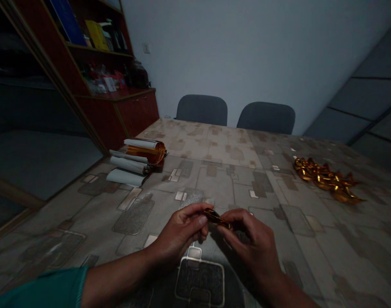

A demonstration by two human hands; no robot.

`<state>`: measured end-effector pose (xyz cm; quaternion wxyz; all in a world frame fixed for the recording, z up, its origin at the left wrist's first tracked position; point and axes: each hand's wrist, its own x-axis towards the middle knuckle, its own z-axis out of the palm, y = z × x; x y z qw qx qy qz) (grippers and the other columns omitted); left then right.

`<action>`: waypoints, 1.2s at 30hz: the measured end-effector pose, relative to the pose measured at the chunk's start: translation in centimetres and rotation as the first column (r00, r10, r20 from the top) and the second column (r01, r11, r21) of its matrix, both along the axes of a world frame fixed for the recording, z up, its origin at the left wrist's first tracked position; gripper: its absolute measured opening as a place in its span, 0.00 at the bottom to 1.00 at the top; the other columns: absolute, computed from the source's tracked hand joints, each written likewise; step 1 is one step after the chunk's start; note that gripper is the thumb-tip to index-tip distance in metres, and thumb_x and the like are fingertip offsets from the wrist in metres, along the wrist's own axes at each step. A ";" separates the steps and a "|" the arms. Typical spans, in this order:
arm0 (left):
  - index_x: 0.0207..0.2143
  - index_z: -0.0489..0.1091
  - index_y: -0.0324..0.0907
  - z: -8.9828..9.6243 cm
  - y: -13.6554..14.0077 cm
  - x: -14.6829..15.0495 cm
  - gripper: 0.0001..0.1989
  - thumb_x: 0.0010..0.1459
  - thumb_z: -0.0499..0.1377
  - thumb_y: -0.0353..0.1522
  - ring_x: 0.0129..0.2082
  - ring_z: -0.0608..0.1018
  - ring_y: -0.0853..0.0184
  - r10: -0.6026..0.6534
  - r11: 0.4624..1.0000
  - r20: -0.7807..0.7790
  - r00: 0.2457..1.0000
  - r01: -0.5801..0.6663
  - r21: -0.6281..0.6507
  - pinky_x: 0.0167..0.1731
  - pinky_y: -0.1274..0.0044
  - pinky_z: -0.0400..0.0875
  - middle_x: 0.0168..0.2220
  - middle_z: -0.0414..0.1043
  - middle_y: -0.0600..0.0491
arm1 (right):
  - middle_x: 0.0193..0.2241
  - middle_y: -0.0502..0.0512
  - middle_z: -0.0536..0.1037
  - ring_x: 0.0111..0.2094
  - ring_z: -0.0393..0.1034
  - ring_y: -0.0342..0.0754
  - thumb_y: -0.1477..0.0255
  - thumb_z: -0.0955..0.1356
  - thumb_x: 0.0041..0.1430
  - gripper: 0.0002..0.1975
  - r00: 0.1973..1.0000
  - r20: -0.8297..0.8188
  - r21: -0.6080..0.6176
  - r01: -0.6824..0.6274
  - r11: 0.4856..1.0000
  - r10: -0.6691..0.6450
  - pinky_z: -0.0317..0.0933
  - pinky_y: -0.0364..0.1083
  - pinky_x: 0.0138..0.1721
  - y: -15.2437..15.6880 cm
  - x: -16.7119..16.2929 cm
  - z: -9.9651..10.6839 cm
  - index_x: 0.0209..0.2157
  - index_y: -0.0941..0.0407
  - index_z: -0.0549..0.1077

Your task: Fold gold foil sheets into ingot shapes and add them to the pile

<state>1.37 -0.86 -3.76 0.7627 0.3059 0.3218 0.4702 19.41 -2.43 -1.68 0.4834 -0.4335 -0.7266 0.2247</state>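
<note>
At the near edge of the worktop, both of my hands are on one small, folded-looking gold piece, raised just in front of me. Left hand: nearly closed, thumb and index finger pinching the piece's left end, other fingers curled in below. Right hand: thumb and fingers brought together on the right end, palm hollow. Piece is narrow and tilted, left end higher; its exact folds are too dark to make out.

Far right: a cluster of shaped gold pieces, pointed and shiny, set close together; overlaps prevent a sure count. Left: a bundle of curled sheets, pale on the outside, gold showing inside the farthest roll.

Progress, my judgement: part-way. The cluster looks like finished output, the bundle like stock not yet worked, and the piece between my hands is the one in progress. Remaining: this piece, then the bundle, if all of it is meant for use. Number of sheets left: cannot tell.
</note>
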 end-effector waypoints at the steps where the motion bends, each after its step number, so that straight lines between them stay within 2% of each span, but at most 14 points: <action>1: 0.41 0.76 0.42 -0.1 0.0 0.1 0.16 0.50 0.72 0.35 0.22 0.72 0.75 -0.012 1.000 0.022 1.000 0.012 0.005 0.26 0.83 0.65 0.23 0.72 0.58 | 0.26 0.51 0.78 0.26 0.73 0.44 0.76 0.70 0.58 0.02 1.000 0.004 0.013 -0.002 1.000 0.002 0.66 0.43 0.27 0.0 0.0 0.0 0.32 0.56 0.73; 4: 0.42 0.74 0.42 -0.2 -0.2 0.2 0.15 0.52 0.71 0.34 0.21 0.72 0.75 -0.043 0.999 0.073 0.996 0.042 0.022 0.24 0.83 0.64 0.21 0.71 0.58 | 0.26 0.51 0.78 0.26 0.73 0.44 0.77 0.70 0.58 0.03 1.000 0.015 0.036 -0.017 0.999 0.017 0.67 0.43 0.27 -0.2 0.0 -0.2 0.32 0.55 0.73; 9: 0.41 0.74 0.42 -0.1 -0.3 0.3 0.15 0.52 0.71 0.34 0.23 0.74 0.75 -0.072 0.997 0.153 0.986 0.073 -0.001 0.28 0.83 0.67 0.24 0.73 0.56 | 0.27 0.51 0.78 0.27 0.73 0.44 0.78 0.71 0.55 0.05 0.998 -0.013 0.033 -0.059 0.998 0.059 0.66 0.42 0.28 -0.3 -0.3 0.0 0.32 0.55 0.73; 12: 0.41 0.74 0.42 0.0 -0.2 0.3 0.15 0.52 0.71 0.34 0.24 0.75 0.75 -0.067 0.997 0.167 0.984 0.071 -0.019 0.29 0.83 0.68 0.25 0.73 0.57 | 0.29 0.51 0.77 0.28 0.72 0.43 0.76 0.73 0.54 0.06 0.988 -0.082 -0.029 -0.130 0.991 0.128 0.66 0.42 0.29 -0.4 -0.4 0.6 0.33 0.55 0.74; 14: 0.41 0.74 0.42 0.1 -0.1 0.2 0.16 0.51 0.71 0.34 0.23 0.74 0.76 -0.068 0.997 0.159 0.985 0.072 -0.020 0.28 0.84 0.68 0.26 0.74 0.56 | 0.30 0.51 0.77 0.29 0.71 0.44 0.73 0.73 0.54 0.04 0.974 -0.157 -0.113 -0.184 0.976 0.166 0.65 0.43 0.30 -0.4 -0.4 0.9 0.33 0.55 0.74; 16: 0.41 0.74 0.42 0.1 -0.2 0.1 0.15 0.51 0.71 0.34 0.22 0.73 0.76 -0.091 0.996 0.138 0.986 0.092 -0.003 0.26 0.84 0.67 0.26 0.73 0.57 | 0.29 0.51 0.76 0.29 0.70 0.44 0.69 0.72 0.57 0.04 0.943 -0.285 -0.253 -0.247 0.935 0.172 0.63 0.43 0.29 -0.4 -0.3 0.8 0.32 0.55 0.74; 19: 0.40 0.75 0.41 0.0 -0.2 0.1 0.15 0.51 0.71 0.35 0.22 0.73 0.75 -0.140 0.990 0.086 0.986 0.138 0.022 0.26 0.82 0.67 0.25 0.72 0.57 | 0.25 0.48 0.73 0.25 0.68 0.42 0.64 0.72 0.58 0.10 0.851 -0.509 -0.463 -0.397 0.792 0.130 0.58 0.42 0.25 -0.4 -0.2 -0.1 0.35 0.54 0.70; 20: 0.41 0.75 0.41 0.0 -0.3 0.2 0.16 0.51 0.71 0.35 0.22 0.73 0.75 -0.150 0.989 0.069 0.986 0.148 0.027 0.26 0.82 0.67 0.25 0.72 0.57 | 0.24 0.47 0.73 0.24 0.67 0.42 0.63 0.74 0.56 0.13 0.816 -0.567 -0.495 -0.448 0.744 0.114 0.57 0.41 0.24 -0.3 -0.2 -0.4 0.36 0.54 0.69; 22: 0.42 0.75 0.41 -0.1 -0.2 0.2 0.17 0.51 0.71 0.36 0.22 0.72 0.75 -0.169 0.985 0.046 0.984 0.168 0.040 0.26 0.83 0.66 0.24 0.72 0.57 | 0.24 0.46 0.72 0.24 0.67 0.41 0.63 0.76 0.53 0.16 0.746 -0.659 -0.497 -0.525 0.691 0.094 0.54 0.40 0.23 -0.2 -0.4 -1.0 0.35 0.54 0.67; 26: 0.43 0.76 0.41 -0.4 -0.1 0.1 0.17 0.52 0.71 0.37 0.22 0.72 0.75 -0.201 0.978 0.030 0.979 0.199 0.054 0.27 0.83 0.66 0.22 0.71 0.57 | 0.27 0.50 0.74 0.27 0.69 0.41 0.66 0.76 0.54 0.15 0.656 -0.742 -0.427 -0.620 0.658 0.137 0.56 0.40 0.25 0.0 -0.7 -0.8 0.30 0.55 0.66; 29: 0.42 0.77 0.41 -0.5 -0.1 0.0 0.16 0.52 0.70 0.37 0.22 0.73 0.74 -0.200 0.979 0.035 0.979 0.199 0.042 0.28 0.82 0.67 0.22 0.72 0.56 | 0.27 0.51 0.76 0.25 0.67 0.41 0.64 0.74 0.56 0.14 0.665 -0.729 -0.437 -0.633 0.639 0.161 0.57 0.40 0.25 0.0 -0.7 -0.3 0.30 0.56 0.68; 31: 0.41 0.77 0.41 -0.4 -0.1 0.0 0.16 0.51 0.71 0.37 0.22 0.74 0.74 -0.199 0.980 0.039 0.979 0.198 0.026 0.28 0.82 0.68 0.23 0.73 0.56 | 0.27 0.53 0.77 0.25 0.68 0.42 0.63 0.73 0.58 0.13 0.685 -0.705 -0.441 -0.626 0.644 0.183 0.59 0.41 0.26 0.0 -0.5 -0.2 0.30 0.56 0.69; 33: 0.41 0.77 0.40 -0.3 -0.2 0.0 0.16 0.50 0.71 0.37 0.22 0.74 0.74 -0.198 0.980 0.036 0.979 0.198 0.018 0.27 0.82 0.68 0.24 0.74 0.55 | 0.28 0.53 0.77 0.27 0.71 0.44 0.63 0.73 0.58 0.13 0.693 -0.695 -0.437 -0.619 0.652 0.191 0.61 0.43 0.27 0.2 -0.3 -0.5 0.30 0.56 0.70; 36: 0.41 0.76 0.40 -0.1 -0.2 0.0 0.17 0.50 0.71 0.36 0.22 0.74 0.74 -0.194 0.981 0.021 0.981 0.193 0.024 0.26 0.82 0.68 0.25 0.74 0.55 | 0.27 0.52 0.77 0.28 0.73 0.45 0.64 0.74 0.56 0.13 0.704 -0.689 -0.465 -0.613 0.639 0.174 0.63 0.44 0.30 0.3 -0.2 -1.0 0.31 0.56 0.70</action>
